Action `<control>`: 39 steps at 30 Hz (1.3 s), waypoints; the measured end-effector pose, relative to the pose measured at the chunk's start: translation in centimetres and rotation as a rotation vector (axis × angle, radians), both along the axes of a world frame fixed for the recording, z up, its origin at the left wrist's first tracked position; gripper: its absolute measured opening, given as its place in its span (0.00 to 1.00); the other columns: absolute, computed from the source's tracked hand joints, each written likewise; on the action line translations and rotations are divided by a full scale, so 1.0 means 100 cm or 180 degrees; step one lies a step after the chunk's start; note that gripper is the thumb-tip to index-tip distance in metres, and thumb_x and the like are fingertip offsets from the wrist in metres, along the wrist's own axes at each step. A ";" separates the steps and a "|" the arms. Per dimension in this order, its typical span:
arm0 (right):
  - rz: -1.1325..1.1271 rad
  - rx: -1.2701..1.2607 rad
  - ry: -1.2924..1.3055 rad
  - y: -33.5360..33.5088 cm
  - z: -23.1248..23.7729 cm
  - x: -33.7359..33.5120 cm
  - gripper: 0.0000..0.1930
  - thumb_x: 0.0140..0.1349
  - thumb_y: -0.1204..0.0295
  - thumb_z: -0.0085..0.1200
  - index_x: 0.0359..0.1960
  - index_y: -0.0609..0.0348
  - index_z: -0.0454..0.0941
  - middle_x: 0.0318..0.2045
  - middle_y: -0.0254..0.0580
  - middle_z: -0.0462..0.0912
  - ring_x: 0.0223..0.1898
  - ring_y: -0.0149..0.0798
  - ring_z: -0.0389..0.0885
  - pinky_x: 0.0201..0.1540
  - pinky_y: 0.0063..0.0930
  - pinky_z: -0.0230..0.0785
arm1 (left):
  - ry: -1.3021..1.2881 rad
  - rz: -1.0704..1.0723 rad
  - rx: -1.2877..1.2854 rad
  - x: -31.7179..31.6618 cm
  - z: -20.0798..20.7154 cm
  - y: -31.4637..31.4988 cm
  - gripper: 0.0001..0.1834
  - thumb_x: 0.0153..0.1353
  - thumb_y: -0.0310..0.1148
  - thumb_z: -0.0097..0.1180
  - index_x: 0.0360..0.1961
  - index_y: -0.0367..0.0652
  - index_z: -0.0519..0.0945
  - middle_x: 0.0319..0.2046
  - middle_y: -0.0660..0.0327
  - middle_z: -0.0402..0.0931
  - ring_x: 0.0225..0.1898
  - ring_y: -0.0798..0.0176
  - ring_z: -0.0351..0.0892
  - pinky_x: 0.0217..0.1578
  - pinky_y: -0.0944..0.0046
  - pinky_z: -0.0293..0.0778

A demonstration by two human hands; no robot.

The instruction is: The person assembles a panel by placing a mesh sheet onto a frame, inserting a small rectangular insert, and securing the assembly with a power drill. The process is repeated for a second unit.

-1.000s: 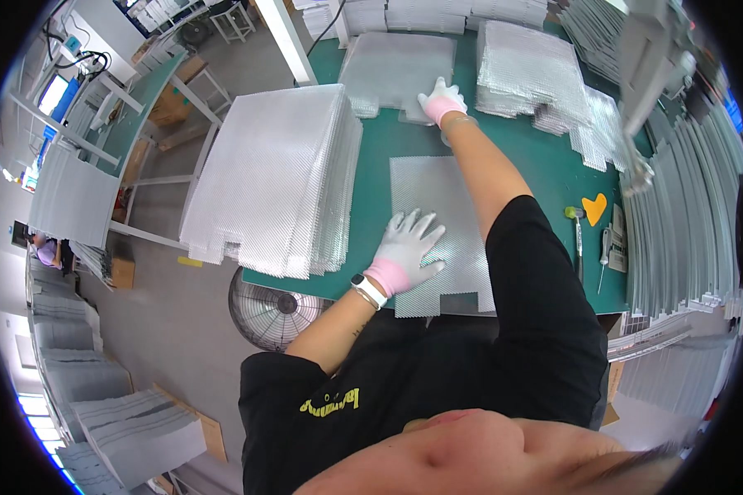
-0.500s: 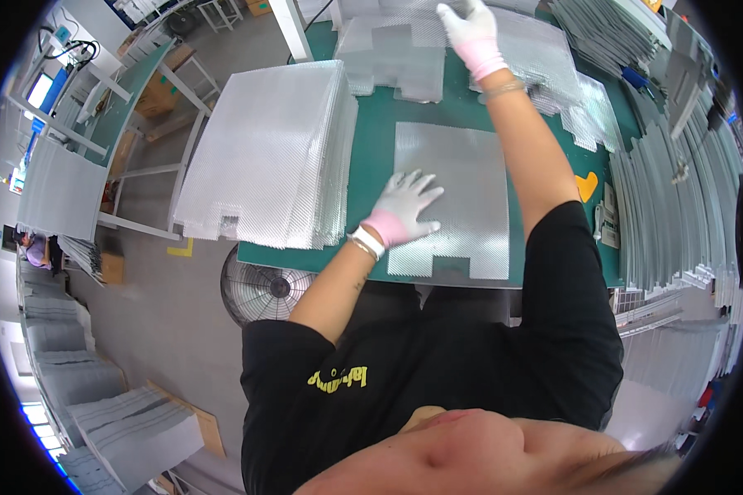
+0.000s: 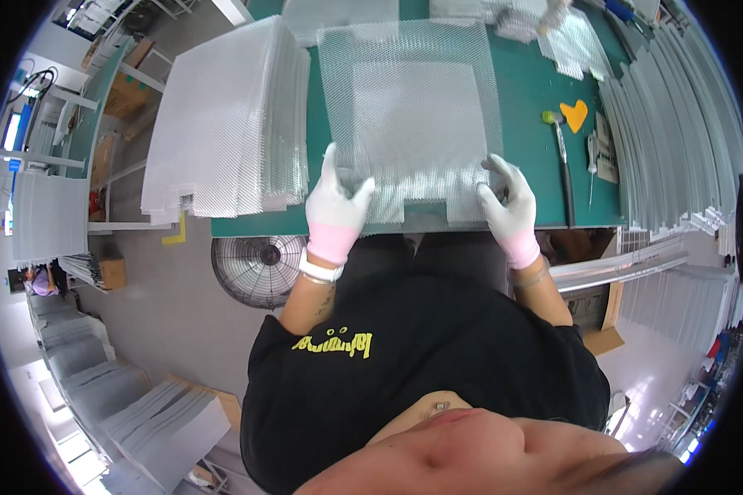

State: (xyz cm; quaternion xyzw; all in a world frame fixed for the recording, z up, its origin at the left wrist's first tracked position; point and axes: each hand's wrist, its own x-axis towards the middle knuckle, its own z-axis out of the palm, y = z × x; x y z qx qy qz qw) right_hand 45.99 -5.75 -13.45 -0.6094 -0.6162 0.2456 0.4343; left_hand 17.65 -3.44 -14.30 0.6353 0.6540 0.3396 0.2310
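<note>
Compared with 0.5 s earlier, the right hand is no longer at the far side of the green table but down by its near edge; the left hand is off the middle of the work and also at that edge. A wide mesh sheet now lies over a smaller, paler sheet, which shows through it at the middle of the table.

From both hands, the wide sheet extends toward the table's far side, its long axis appearing to run away from the person. Its near end, where a notch shows, reaches the table's near edge, between the 2 hands. Each hand is beside its own near corner, left at left and right at right, so neither is clearly nearer.

On the left hand, thumb and forefinger stand wide apart in a V; on the right, the fingers curve over a narrower gap above the thumb. Whether either pinches the mesh or only touches it, I cannot tell.

Toward the table's left side stands a tall stack of mesh sheets; toward its right side lie 1 hammer and 1 orange heart-shaped piece.
</note>
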 end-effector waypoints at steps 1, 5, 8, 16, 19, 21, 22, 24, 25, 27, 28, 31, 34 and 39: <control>0.0045 -0.0109 -0.0117 -0.001 -0.003 0.002 0.23 0.59 0.76 0.62 0.58 0.63 0.79 0.47 0.46 0.84 0.42 0.40 0.83 0.48 0.29 0.75 | 0.0250 0.0044 0.0143 0.001 -0.009 -0.001 0.47 0.57 0.40 0.71 0.72 0.31 0.61 0.43 0.45 0.83 0.40 0.52 0.86 0.42 0.60 0.81; 0.0044 0.0016 -0.0466 0.011 -0.019 0.011 0.23 0.60 0.72 0.62 0.59 0.61 0.79 0.46 0.49 0.84 0.46 0.46 0.83 0.51 0.32 0.75 | 0.0673 -0.0087 0.0043 0.009 -0.012 0.020 0.47 0.58 0.42 0.68 0.73 0.32 0.60 0.51 0.40 0.81 0.48 0.39 0.83 0.49 0.51 0.80; 0.0036 0.0149 -0.0644 0.015 -0.030 0.012 0.24 0.60 0.72 0.62 0.59 0.60 0.79 0.45 0.47 0.83 0.44 0.45 0.82 0.50 0.31 0.74 | 0.0750 -0.0159 -0.0202 0.012 -0.015 0.030 0.48 0.59 0.44 0.68 0.73 0.33 0.59 0.53 0.39 0.79 0.51 0.40 0.82 0.52 0.51 0.78; -0.0021 0.0011 -0.1152 0.018 -0.044 0.010 0.23 0.60 0.71 0.63 0.58 0.58 0.78 0.49 0.51 0.82 0.51 0.53 0.81 0.55 0.38 0.75 | 0.0866 -0.0225 -0.0426 0.013 -0.027 0.036 0.48 0.59 0.46 0.67 0.74 0.34 0.60 0.57 0.41 0.78 0.55 0.42 0.81 0.55 0.52 0.77; 0.0013 0.0116 -0.1214 0.016 -0.048 0.011 0.23 0.60 0.69 0.63 0.59 0.54 0.78 0.47 0.47 0.81 0.49 0.51 0.82 0.52 0.38 0.76 | 0.0957 -0.0241 -0.0414 0.011 -0.029 0.035 0.48 0.58 0.46 0.67 0.73 0.34 0.60 0.57 0.41 0.77 0.56 0.43 0.80 0.55 0.52 0.77; 0.0022 0.0035 -0.1207 0.017 -0.044 0.012 0.23 0.60 0.69 0.63 0.59 0.54 0.78 0.47 0.47 0.80 0.48 0.51 0.82 0.51 0.38 0.76 | 0.0986 -0.0250 -0.0360 0.011 -0.031 0.035 0.48 0.58 0.47 0.67 0.73 0.33 0.60 0.57 0.41 0.78 0.56 0.43 0.80 0.56 0.52 0.77; 0.0025 -0.0007 -0.1199 0.017 -0.042 0.011 0.23 0.60 0.69 0.63 0.59 0.54 0.78 0.46 0.47 0.80 0.48 0.51 0.82 0.51 0.39 0.76 | 0.1004 -0.0256 -0.0334 0.010 -0.032 0.035 0.48 0.58 0.47 0.67 0.73 0.33 0.60 0.57 0.41 0.78 0.56 0.44 0.80 0.56 0.52 0.77; 0.0004 -0.0202 -0.1230 0.017 -0.040 0.010 0.23 0.60 0.68 0.63 0.59 0.53 0.78 0.45 0.49 0.80 0.47 0.52 0.82 0.50 0.39 0.76 | 0.1051 -0.0277 -0.0344 0.009 -0.033 0.036 0.49 0.57 0.47 0.68 0.73 0.33 0.60 0.57 0.42 0.77 0.54 0.43 0.81 0.55 0.53 0.77; -0.0015 -0.0288 -0.1252 0.018 -0.035 0.009 0.23 0.60 0.67 0.63 0.59 0.52 0.78 0.45 0.50 0.79 0.46 0.53 0.82 0.50 0.39 0.77 | 0.1068 -0.0290 -0.0335 0.011 -0.030 0.037 0.49 0.57 0.46 0.68 0.73 0.33 0.60 0.57 0.42 0.77 0.54 0.43 0.81 0.54 0.53 0.78; -0.0044 -0.0806 -0.1563 0.019 -0.020 0.004 0.23 0.59 0.65 0.64 0.57 0.51 0.80 0.45 0.53 0.79 0.47 0.54 0.81 0.51 0.40 0.77 | 0.1074 -0.0168 -0.0510 0.013 -0.023 0.036 0.49 0.56 0.47 0.69 0.73 0.34 0.61 0.59 0.43 0.75 0.56 0.42 0.79 0.57 0.52 0.76; -0.0063 -0.1052 -0.1721 0.021 -0.011 0.003 0.23 0.59 0.64 0.65 0.57 0.50 0.81 0.45 0.54 0.79 0.47 0.54 0.81 0.51 0.41 0.77 | 0.1070 -0.0101 -0.0582 0.014 -0.019 0.036 0.49 0.56 0.47 0.69 0.73 0.35 0.61 0.61 0.43 0.74 0.57 0.42 0.78 0.58 0.51 0.75; 0.0317 -0.0422 -0.2231 0.046 0.001 0.026 0.21 0.57 0.60 0.66 0.53 0.49 0.84 0.47 0.58 0.78 0.49 0.57 0.80 0.54 0.44 0.76 | 0.1391 -0.0114 0.0209 0.011 -0.026 0.039 0.47 0.55 0.46 0.70 0.73 0.42 0.63 0.64 0.45 0.70 0.63 0.41 0.70 0.63 0.47 0.69; -0.0197 0.1195 -0.2189 0.126 0.031 0.062 0.15 0.58 0.62 0.63 0.44 0.55 0.84 0.48 0.53 0.81 0.50 0.55 0.80 0.55 0.45 0.74 | 0.1548 -0.0741 0.0173 0.001 -0.035 0.045 0.40 0.56 0.48 0.67 0.68 0.44 0.72 0.66 0.49 0.69 0.67 0.43 0.64 0.68 0.42 0.59; -0.1246 0.0076 -0.2299 0.290 0.087 0.126 0.23 0.65 0.56 0.55 0.53 0.60 0.82 0.46 0.58 0.86 0.51 0.60 0.84 0.56 0.49 0.75 | 0.1930 -0.0987 0.0190 0.003 -0.028 0.046 0.35 0.58 0.49 0.65 0.64 0.43 0.76 0.65 0.53 0.70 0.67 0.44 0.64 0.71 0.41 0.52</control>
